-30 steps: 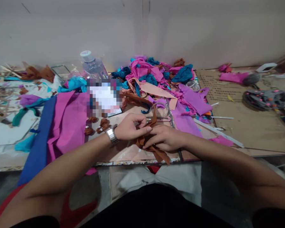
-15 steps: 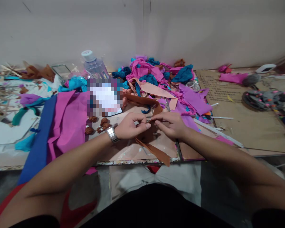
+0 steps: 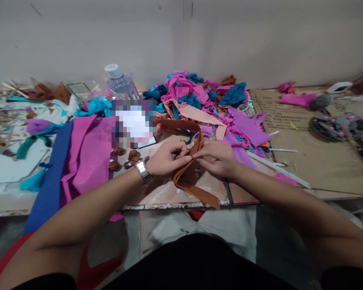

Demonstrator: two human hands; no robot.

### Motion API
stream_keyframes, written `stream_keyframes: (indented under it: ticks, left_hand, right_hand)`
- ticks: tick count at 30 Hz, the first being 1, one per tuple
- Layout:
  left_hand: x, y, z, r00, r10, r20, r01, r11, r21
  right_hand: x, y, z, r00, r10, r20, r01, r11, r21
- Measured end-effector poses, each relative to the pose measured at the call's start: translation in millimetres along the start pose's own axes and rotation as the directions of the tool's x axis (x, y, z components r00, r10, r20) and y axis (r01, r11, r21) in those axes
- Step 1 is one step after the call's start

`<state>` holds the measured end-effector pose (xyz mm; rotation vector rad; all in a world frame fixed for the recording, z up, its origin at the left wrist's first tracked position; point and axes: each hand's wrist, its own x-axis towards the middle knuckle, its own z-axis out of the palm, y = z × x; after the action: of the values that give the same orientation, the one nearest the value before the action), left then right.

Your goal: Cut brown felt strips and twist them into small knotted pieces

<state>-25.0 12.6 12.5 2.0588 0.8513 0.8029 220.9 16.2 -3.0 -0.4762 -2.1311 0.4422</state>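
A long brown strip of crepe paper (image 3: pixel 199 192) runs between my two hands, folded over on itself, its loose end hanging toward the table's front edge. My left hand (image 3: pixel 170 159), with a metal watch at the wrist, is closed on the strip, thumb pressed against it. My right hand (image 3: pixel 215 158) pinches the same strip between thumb and fingertips, close to the left thumb. Behind the hands the strip bends back toward the phone. Several small crumpled brown balls (image 3: pixel 118 151) lie left of my left hand. Part of a pair of scissors (image 3: pixel 210 133) shows behind my right hand.
Pink crepe paper (image 3: pixel 89 157) and a blue sheet (image 3: pixel 53 173) drape over the left edge. A clear bottle (image 3: pixel 121 84) stands behind a blurred phone (image 3: pixel 147 142). Coloured scraps (image 3: pixel 187 90) pile up at the back. On the right, cardboard (image 3: pixel 290 161) holds a dark decorated piece (image 3: pixel 335 127).
The brown strip has shifted between my hands and now shows as folded layers, upright behind the fingers and looped below them. Both hands stay in nearly the same place.
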Motion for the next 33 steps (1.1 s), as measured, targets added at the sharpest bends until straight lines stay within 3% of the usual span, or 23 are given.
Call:
stream_keyframes:
  ticks: [10, 19, 24, 30, 33]
  left_hand:
    - [-1.2, -1.9, 3.3, 0.999, 0.046, -0.014, -0.046, 0.999, -0.017]
    - [2.8, -5.3, 4.5, 0.991, 0.041, -0.129, -0.039, 0.999, 0.023]
    - [5.2, -6.3, 5.8, 0.980, 0.018, -0.200, -0.032, 0.997, -0.066]
    - [6.6, -4.5, 2.3, 0.940, -0.146, -0.309, 0.134, 0.989, -0.061]
    - [7.3, -4.5, 1.0, 0.920, -0.149, -0.364, 0.133, 0.989, -0.069]
  right_hand:
    - [-2.5, -2.4, 1.9, 0.998, -0.027, 0.049, 0.021, 0.994, 0.112]
    - [0.3, -7.3, 4.9, 0.967, -0.109, 0.231, 0.082, 0.989, 0.121]
    - [2.3, -10.2, 3.4, 0.965, -0.122, 0.234, 0.095, 0.987, 0.127]
    - [1.8, -8.2, -4.2, 0.962, -0.013, 0.273, -0.015, 0.995, 0.100]
    - [0.9, -3.1, -3.9, 0.942, 0.122, 0.311, -0.134, 0.991, 0.017]
